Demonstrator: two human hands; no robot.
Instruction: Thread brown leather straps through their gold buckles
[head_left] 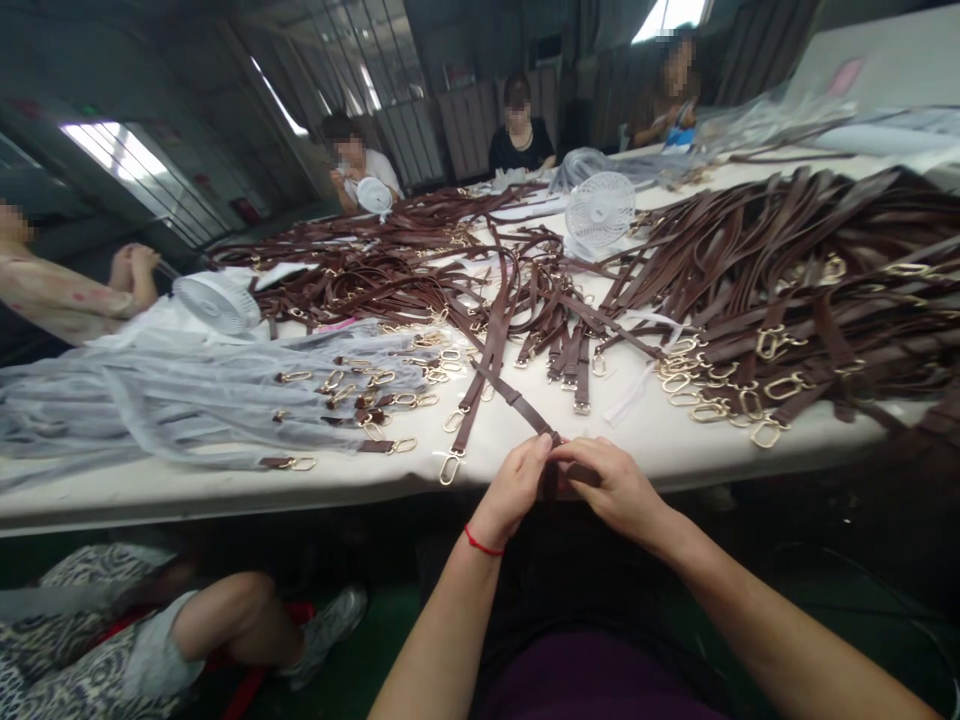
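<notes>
Two bare hands, one brown leather strap, three white desk fans, four seated co-workers

Head-worn camera faces forward and down, over hands, across worktable.

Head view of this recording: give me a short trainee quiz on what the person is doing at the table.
1. What do the left hand and right hand hold between them?
2. True or false: gold clasps lie on the table.
3. How many white fans can you see?

Key:
1. A brown leather strap
2. True
3. Three
</notes>
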